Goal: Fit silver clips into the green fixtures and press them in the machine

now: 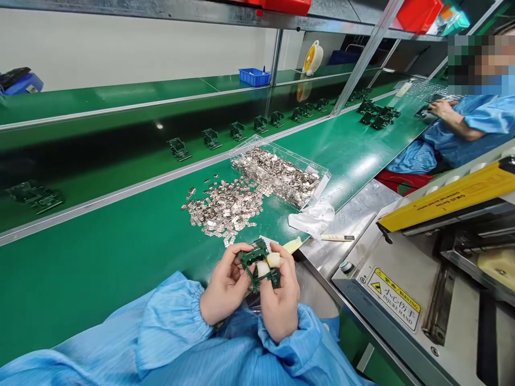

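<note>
Both my hands hold one dark green plastic frame with cut-outs, just over the near edge of the green worktop. My left hand grips its left side between thumb and fingers. On the opposite side, my right hand has its fingers closed round the frame, and pale covers sit on some of its fingertips. Parts of the frame are hidden behind my fingers. Just beyond it lies a loose pile of small silvery metal pieces. A clear plastic tray full of similar pieces stands behind the pile.
Several green frames stand in a row on the dark strip beyond the metal rail. A white cloth and a thin marker-like stick lie at right. A machine with a yellow bar stands close by. A co-worker's hand is at far right.
</note>
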`<action>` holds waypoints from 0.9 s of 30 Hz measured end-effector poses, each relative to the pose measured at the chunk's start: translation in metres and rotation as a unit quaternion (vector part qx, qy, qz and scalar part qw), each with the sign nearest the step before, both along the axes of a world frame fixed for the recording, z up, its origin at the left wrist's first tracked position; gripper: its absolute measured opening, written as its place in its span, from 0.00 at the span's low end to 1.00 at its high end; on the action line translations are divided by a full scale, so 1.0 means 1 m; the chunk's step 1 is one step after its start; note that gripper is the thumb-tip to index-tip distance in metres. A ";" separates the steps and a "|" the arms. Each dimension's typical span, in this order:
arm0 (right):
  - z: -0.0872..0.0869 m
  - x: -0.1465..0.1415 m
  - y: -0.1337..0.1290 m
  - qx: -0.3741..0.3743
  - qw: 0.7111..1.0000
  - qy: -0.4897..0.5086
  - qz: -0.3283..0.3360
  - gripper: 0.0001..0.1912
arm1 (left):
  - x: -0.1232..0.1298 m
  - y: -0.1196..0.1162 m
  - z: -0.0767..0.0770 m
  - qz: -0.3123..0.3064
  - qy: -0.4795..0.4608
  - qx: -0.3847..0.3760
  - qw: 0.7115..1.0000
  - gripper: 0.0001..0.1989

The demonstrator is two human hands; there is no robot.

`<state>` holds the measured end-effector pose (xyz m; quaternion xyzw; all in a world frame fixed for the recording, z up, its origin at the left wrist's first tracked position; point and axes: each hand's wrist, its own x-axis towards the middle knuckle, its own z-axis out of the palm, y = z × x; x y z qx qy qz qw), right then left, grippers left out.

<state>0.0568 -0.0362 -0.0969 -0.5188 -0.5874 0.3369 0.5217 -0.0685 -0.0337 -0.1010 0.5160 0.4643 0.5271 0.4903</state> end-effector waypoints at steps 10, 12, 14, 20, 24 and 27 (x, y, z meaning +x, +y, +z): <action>0.007 -0.007 0.002 -0.098 0.976 0.196 0.018 0.08 | 0.000 0.000 0.006 0.006 0.007 -0.038 0.999 0.13; 0.009 -0.009 0.003 -0.094 0.970 0.223 0.010 0.08 | 0.000 -0.002 0.007 0.011 0.013 -0.038 0.999 0.13; 0.009 -0.011 0.002 -0.089 0.966 0.241 -0.001 0.09 | 0.001 -0.003 0.010 0.018 0.026 -0.042 0.999 0.14; 0.006 -0.006 -0.009 -0.087 0.960 0.266 -0.014 0.09 | 0.008 -0.012 0.014 -0.004 0.036 -0.055 0.998 0.15; -0.004 0.021 -0.014 -0.099 0.965 0.243 -0.010 0.08 | 0.008 -0.008 0.016 -0.024 0.027 -0.033 0.999 0.14; -0.024 0.048 -0.013 -0.131 0.969 0.200 -0.056 0.16 | 0.005 0.007 0.015 0.012 -0.002 -0.005 1.000 0.15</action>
